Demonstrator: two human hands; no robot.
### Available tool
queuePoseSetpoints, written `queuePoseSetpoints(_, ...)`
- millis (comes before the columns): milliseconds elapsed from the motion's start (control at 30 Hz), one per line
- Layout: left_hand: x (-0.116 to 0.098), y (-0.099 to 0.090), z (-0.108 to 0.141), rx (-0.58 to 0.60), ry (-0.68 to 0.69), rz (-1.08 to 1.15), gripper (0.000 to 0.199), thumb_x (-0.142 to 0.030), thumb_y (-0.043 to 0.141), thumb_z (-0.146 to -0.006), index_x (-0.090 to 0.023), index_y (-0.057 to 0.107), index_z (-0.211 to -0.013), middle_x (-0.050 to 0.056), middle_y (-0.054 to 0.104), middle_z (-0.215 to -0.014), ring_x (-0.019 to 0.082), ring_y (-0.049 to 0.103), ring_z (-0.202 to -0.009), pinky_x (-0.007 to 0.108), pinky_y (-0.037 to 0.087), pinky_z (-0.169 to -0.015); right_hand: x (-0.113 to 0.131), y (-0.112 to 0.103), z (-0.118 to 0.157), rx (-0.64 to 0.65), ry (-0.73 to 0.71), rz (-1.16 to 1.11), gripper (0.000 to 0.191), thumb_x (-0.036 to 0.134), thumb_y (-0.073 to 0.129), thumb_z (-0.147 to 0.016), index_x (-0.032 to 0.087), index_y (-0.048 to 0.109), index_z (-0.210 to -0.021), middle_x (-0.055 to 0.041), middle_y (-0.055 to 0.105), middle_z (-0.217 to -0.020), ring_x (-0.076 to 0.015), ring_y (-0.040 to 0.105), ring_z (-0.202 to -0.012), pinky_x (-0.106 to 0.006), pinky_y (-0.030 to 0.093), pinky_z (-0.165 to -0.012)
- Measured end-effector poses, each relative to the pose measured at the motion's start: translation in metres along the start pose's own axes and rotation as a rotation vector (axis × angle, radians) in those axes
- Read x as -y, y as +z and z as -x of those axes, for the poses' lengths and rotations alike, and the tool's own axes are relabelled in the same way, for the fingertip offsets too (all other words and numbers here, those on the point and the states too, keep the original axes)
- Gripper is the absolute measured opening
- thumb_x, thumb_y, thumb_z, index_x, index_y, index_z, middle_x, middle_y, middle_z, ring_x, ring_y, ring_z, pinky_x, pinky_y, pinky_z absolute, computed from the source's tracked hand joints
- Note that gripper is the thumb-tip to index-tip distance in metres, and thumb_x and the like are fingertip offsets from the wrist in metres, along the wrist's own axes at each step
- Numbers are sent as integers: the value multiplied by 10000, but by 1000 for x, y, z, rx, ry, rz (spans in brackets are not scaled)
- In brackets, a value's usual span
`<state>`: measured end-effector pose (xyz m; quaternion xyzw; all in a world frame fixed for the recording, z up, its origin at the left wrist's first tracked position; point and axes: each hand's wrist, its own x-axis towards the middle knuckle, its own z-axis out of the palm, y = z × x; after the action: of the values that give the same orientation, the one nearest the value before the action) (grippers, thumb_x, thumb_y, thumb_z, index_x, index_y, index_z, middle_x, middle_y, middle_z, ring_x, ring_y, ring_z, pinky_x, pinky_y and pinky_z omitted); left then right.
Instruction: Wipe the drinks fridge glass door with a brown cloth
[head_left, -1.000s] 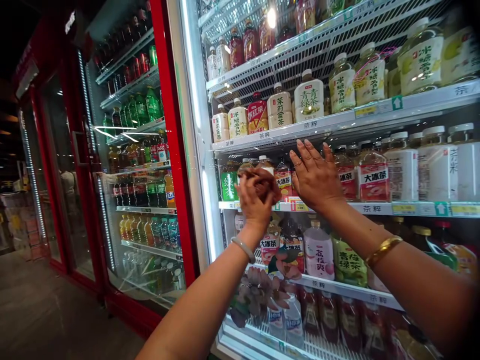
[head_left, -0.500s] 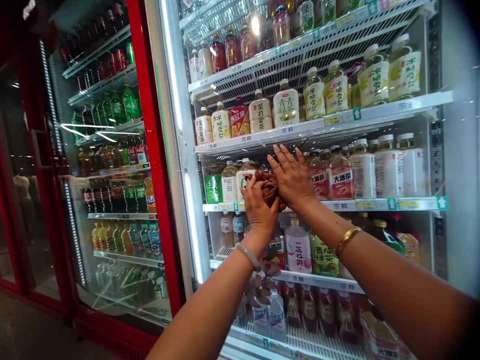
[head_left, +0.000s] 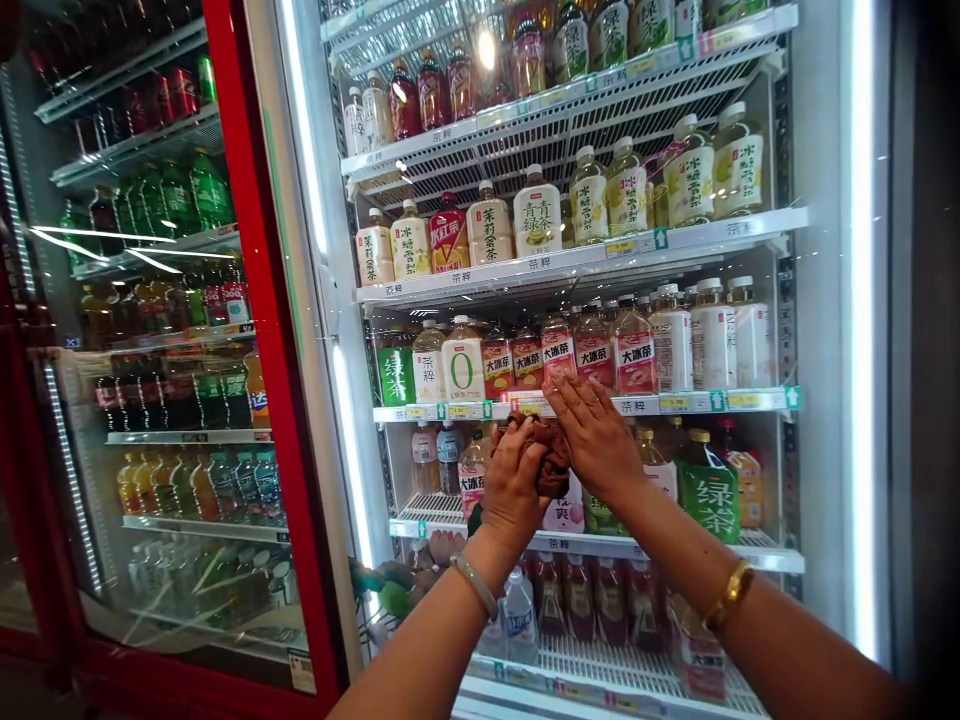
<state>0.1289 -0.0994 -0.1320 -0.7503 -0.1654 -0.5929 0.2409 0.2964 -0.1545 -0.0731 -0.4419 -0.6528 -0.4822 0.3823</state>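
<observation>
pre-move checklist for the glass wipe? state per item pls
1. Left hand grips the brown cloth: ok.
2. Right hand flat, fingers spread, beside the cloth: ok.
3. Cloth pressed on the glass door: cannot tell.
4. Door shut: cannot tell.
5. Bottles upright on the shelf behind the hands: ok.
6. Bracelets clear of the glass: ok.

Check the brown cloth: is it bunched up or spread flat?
Bunched up. The brown cloth is a wrinkled wad against the cooler door, gripped by the left hand, the right hand flat beside it.
</observation>
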Motion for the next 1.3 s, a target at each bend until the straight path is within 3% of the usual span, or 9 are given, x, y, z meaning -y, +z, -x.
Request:
queuePoseSetpoints(300,-59,31,85,-92,-223,11,576,-172,726,-707,-328,588,-1245,145,638,-1433,379,632,-1312,610,576,-1049,27,2,96,33,202,-22,783,150,419,-1002,382,68,-1664,-22,358,-1652,-274,389,-1532,-582,315,-1276)
queuePoseSetpoints(433,-50,23,81,-66,-214,-5,501,-112,705,-737,-283,607,-1198,137,629,-1443,353,592,-1366,590,523,-1114,29,4,118,-19,250,-52,689,200,498,-1015,374,264,-1638,-32,472,-1601,-256,422,-1518,-569,164,-1320)
queuePoseSetpoints(567,-24,11,63,-254,-438,-61,483,-127,717,-789,-250,598,-1241,159,574,-1469,326,545,-1409,610,375,-1227,28,6,126,-78,295,-61,528,219,566,-1003,347,510,-1512,-20,594,-1514,-205,429,-1515,-530,62,-1333)
queuePoseSetpoints(667,-29,17,67,-314,-548,-106,495,-175,715,-817,-236,588,-1292,175,554,-1460,327,512,-1432,595,388,-1214,28,10,127,-107,301,-37,476,208,589,-990,323,573,-1451,-30,610,-1500,-193,410,-1526,-534,68,-1331)
queuePoseSetpoints(733,-47,25,76,-253,-509,-93,473,-187,712,-819,-221,591,-1275,182,554,-1466,330,512,-1430,587,410,-1197,28,13,127,-125,311,-31,450,221,592,-991,303,586,-1434,-47,609,-1501,-204,397,-1535,-561,76,-1326)
queuePoseSetpoints(867,-75,31,87,-50,-229,4,342,-192,699,-835,-229,619,-1166,166,585,-1463,318,529,-1419,558,409,-1204,29,14,127,-142,305,-31,422,228,556,-1009,291,588,-1424,-55,606,-1505,-199,390,-1538,-561,93,-1323)
queuePoseSetpoints(933,-71,25,84,-45,-258,5,332,-180,698,-845,-231,619,-1164,167,576,-1472,318,513,-1435,565,381,-1219,29,13,128,-136,303,-25,436,207,557,-1001,296,583,-1427,-51,596,-1517,-197,393,-1536,-554,98,-1323)
queuePoseSetpoints(1067,-44,16,86,-221,-516,-77,450,-230,695,-873,-213,566,-1303,207,511,-1494,325,484,-1452,551,415,-1182,29,14,129,-145,303,-12,506,177,585,-964,291,554,-1456,-60,582,-1534,-209,387,-1540,-551,131,-1320)
queuePoseSetpoints(1300,-51,23,112,-130,-272,-111,381,-266,713,-857,-220,584,-1213,198,558,-1447,335,480,-1432,587,392,-1187,28,17,133,-142,318,7,557,191,622,-938,301,535,-1477,-62,538,-1575,-225,383,-1542,-544,129,-1318)
